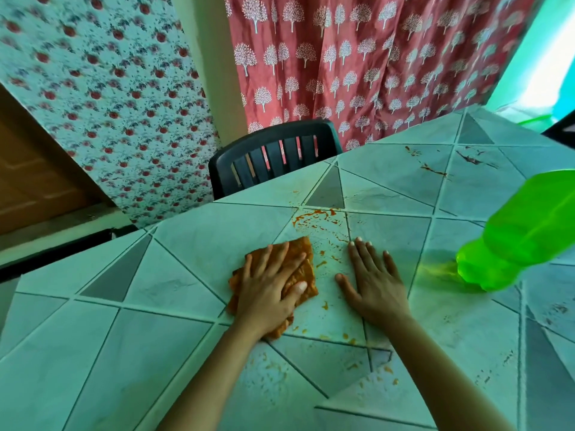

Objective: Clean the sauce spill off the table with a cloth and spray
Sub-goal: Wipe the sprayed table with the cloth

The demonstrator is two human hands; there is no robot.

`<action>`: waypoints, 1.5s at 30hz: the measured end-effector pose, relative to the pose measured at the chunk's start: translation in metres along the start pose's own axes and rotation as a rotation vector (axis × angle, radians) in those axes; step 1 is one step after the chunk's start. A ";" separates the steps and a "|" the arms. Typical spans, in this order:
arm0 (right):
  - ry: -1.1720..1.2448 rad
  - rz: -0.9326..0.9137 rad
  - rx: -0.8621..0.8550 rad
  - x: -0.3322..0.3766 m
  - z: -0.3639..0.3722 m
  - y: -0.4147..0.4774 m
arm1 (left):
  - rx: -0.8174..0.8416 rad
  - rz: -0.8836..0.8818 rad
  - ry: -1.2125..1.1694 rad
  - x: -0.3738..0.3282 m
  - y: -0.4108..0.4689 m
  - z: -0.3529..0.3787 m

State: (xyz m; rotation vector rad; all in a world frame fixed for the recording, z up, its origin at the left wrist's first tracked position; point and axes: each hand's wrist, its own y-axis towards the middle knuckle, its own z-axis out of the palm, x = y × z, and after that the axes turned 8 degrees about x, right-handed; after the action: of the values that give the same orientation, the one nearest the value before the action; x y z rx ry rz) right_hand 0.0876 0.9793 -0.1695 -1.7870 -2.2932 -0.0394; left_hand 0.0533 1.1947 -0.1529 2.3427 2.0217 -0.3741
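An orange, sauce-stained cloth (301, 269) lies crumpled on the tiled table (193, 231). My left hand (269, 289) presses flat on the cloth with straight, spread fingers. My right hand (371, 283) rests flat on the bare table just right of the cloth, fingers spread, holding nothing. Orange sauce smears (312, 218) streak the tile beyond both hands, and smaller drops (348, 337) dot the table nearer me. A green spray bottle (516, 234) stands on the table to the right of my right hand, its top cut off by the frame edge.
A dark plastic chair (273, 155) stands at the table's far edge. Behind it hang a red tree-print curtain (357, 63) and floral wallpaper (102, 88). Dark reddish stains (435, 169) mark the far right tiles.
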 end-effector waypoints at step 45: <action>0.064 0.158 -0.126 -0.031 -0.003 0.034 | 0.098 0.237 0.023 -0.001 0.245 -0.044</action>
State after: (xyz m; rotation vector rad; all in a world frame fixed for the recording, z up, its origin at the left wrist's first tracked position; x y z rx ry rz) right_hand 0.1276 0.9577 -0.1766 -1.9931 -2.1421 -0.2152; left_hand 0.2998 1.1624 -0.1435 2.6183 1.7431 -0.4477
